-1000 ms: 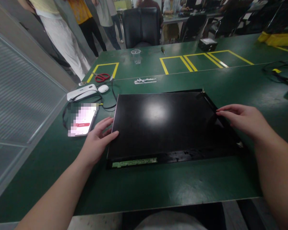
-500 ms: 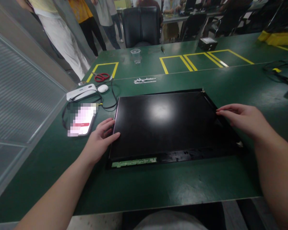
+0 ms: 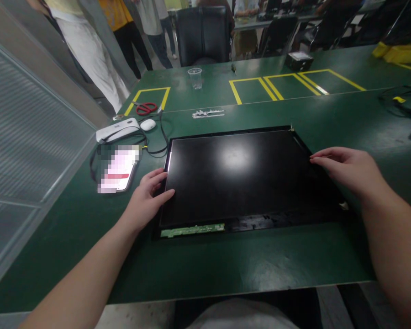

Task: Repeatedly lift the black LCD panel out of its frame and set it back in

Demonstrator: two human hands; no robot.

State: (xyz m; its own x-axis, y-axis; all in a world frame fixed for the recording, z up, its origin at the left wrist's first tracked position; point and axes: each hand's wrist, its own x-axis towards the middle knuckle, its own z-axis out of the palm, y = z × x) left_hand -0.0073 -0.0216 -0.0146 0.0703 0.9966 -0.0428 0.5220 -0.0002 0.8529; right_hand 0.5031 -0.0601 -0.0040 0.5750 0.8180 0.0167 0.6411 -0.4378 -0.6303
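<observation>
A black LCD panel (image 3: 236,183) lies screen-up in a shallow black frame (image 3: 226,133) on the green table. Along its near left edge runs a narrow green circuit board (image 3: 192,230). My left hand (image 3: 147,198) grips the panel's left side, thumb on the face and fingers at the edge. At the right side, my right hand (image 3: 344,167) pinches the edge with thumb and fingertips; whether it has the panel or only the frame is hard to see. Small pale tabs show at the two right corners.
Left of the panel are a phone (image 3: 118,169), a white device (image 3: 118,130) with cables, a white mouse (image 3: 148,124) and red-handled scissors (image 3: 145,108). Beyond lie white scraps (image 3: 208,113), a plastic cup (image 3: 196,78) and a black box (image 3: 299,60). Several people are in the background.
The panel's left side has come down and slightly right into the frame, whose left and far borders now show more. My left hand moved with it; my right hand stays at the right edge.
</observation>
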